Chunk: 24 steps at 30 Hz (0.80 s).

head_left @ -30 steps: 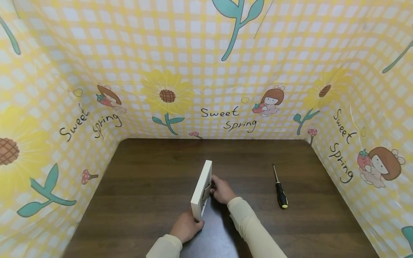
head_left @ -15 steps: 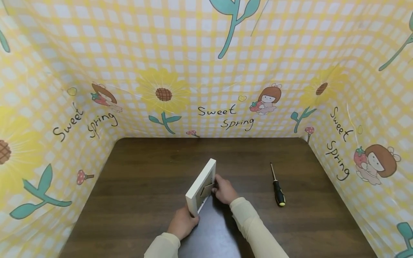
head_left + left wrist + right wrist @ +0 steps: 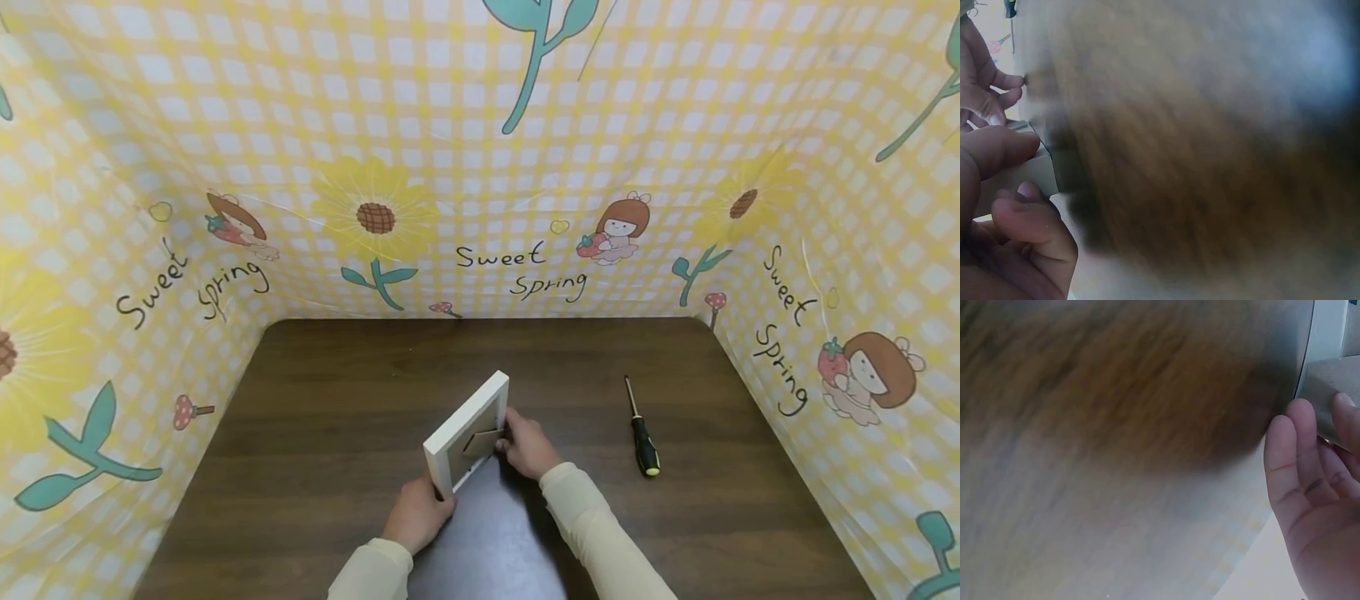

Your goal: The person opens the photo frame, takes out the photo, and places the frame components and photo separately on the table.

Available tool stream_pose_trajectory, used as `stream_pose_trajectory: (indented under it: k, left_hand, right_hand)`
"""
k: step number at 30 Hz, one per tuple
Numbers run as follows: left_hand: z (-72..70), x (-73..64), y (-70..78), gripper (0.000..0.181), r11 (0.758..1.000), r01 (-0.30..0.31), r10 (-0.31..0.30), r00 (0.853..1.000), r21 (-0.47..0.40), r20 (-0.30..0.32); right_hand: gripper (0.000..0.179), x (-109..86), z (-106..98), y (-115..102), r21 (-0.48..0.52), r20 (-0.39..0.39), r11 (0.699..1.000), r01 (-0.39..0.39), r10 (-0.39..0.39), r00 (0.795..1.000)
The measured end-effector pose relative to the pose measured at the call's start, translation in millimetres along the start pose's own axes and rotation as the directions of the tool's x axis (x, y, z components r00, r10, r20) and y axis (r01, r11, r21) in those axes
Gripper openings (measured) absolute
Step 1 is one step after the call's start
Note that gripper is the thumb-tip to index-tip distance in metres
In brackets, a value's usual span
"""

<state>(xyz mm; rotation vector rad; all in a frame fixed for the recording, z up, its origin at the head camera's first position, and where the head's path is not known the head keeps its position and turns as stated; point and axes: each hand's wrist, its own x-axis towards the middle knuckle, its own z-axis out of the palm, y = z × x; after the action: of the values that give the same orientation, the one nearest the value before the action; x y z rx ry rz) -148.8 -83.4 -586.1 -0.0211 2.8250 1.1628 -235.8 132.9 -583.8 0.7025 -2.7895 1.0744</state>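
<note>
A white picture frame [image 3: 467, 432] stands on edge over the middle of the table, its back with a brown stand flap [image 3: 482, 442] turned partly towards me. At its near left end my left hand [image 3: 418, 512] grips the frame, thumb on the back side. My right hand [image 3: 529, 446] holds the far right end. In the right wrist view, the right thumb [image 3: 1349, 415] lies on the flap and the fingers lie along the frame's edge. The frame's front is hidden. Whether its lower edge touches the table, I cannot tell.
To the right on the dark wooden table [image 3: 322, 400] lies a screwdriver [image 3: 645, 437] with a black and yellow handle, its tip pointing away. A yellow checked cloth [image 3: 420, 108] with flowers hangs round the back and sides.
The picture frame has turned, its near end swinging left with my left hand, so more of its back shows. My right hand has shifted slightly right. The whole view has drifted a little.
</note>
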Motion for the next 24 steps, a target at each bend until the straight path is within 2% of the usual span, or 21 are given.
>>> stream_pose_trajectory:
  k: [4,10,17,24]
  left_hand:
    - [-1.1,2.5,-2.1,0.035,1.000,-0.005,0.004,1.000,-0.004,-0.008]
    - [-3.7,7.4,-6.2,0.037,1.000,-0.003,0.003,1.000,-0.003,0.014]
    - [-7.2,11.2,-7.4,0.036,1.000,-0.029,0.029,0.999,-0.007,0.020]
    - [-8.2,14.5,-9.0,0.033,0.999,-0.054,0.054,0.998,-0.011,0.019]
  right_hand:
    - [0.027,-1.6,-2,1,-0.014,-0.013,1.000,0.014,-0.014,1.000]
    - [0.027,-3.1,-7,1,-0.026,-0.008,1.000,0.009,-0.009,1.000]
    - [0.024,-5.0,-12,0,0.082,0.042,0.995,-0.059,0.056,0.998]
    - [0.022,-7.9,-13,1,0.091,0.053,0.992,-0.086,0.081,0.995]
